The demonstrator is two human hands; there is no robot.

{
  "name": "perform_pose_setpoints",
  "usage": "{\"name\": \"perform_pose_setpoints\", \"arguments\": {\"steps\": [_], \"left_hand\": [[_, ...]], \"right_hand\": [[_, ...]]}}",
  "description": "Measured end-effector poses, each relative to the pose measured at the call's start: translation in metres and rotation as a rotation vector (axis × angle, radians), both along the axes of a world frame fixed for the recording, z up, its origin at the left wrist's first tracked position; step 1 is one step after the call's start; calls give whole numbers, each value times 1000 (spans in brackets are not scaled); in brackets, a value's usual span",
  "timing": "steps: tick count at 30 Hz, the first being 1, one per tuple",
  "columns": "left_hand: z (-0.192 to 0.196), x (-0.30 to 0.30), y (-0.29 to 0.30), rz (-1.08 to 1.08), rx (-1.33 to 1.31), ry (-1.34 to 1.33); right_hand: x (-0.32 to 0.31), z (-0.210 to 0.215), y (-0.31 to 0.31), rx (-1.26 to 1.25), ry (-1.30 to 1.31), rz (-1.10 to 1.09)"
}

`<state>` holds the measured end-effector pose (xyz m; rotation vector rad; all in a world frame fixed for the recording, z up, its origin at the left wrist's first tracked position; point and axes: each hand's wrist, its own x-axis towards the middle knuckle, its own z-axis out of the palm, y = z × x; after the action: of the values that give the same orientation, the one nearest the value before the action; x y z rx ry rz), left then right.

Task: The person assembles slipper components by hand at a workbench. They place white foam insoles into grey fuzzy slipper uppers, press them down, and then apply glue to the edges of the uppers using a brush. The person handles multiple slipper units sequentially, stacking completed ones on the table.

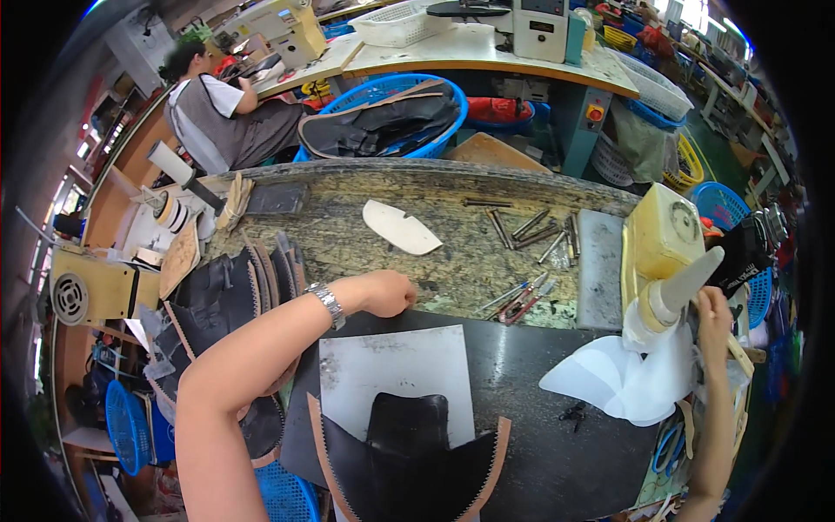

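A black leather shoe upper point(407, 452) with tan serrated edges lies in front of me, partly over a pale grey sheet point(391, 357) on a black work mat point(539, 435). My left hand point(389, 293) is closed above the mat's far edge, and whatever its curled fingers may hold is hidden. At the right, my right hand point(715, 320) is closed beside a white cone-topped container point(670, 296); what is in its bent fingers cannot be made out. Translucent white sheets point(617, 378) fan out below that container. More black uppers point(217, 300) are stacked left of my left forearm.
Metal punches point(531, 228) and slim hand tools point(522, 300) lie on the worn bench, near a cream cut piece point(400, 228). A grey slab point(600, 270) adjoins a yellowed plastic container point(665, 226). Beyond the bench stand a filled blue basket point(452, 130) and a seated person point(213, 113).
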<state>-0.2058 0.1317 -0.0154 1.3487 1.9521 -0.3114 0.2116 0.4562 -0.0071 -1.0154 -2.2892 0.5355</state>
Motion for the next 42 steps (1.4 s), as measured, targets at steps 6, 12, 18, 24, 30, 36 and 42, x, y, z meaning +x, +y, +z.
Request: {"name": "perform_pose_setpoints", "arguments": {"steps": [6,12,18,24,30,36,42], "left_hand": [[-2,-44,-37,269,196,-252],[-1,-53,-45,317,57,-378],[-10,-48,-73,364,411,-330],[62,34,-102,816,945,-528],[53,112,-167,1010,643,-977],[37,123,-184,1067,682,-923],[26,131,-175,1026,690,-890]], "right_hand": [[65,-21,52,42,-319,8],[45,-25,53,165,-482,-17],[66,-6,87,257,-199,-92],[61,80,-43,-170,335,26],[21,98,-141,-313,-79,46],[54,96,-64,-318,84,-215],[63,44,43,414,-435,9]]}}
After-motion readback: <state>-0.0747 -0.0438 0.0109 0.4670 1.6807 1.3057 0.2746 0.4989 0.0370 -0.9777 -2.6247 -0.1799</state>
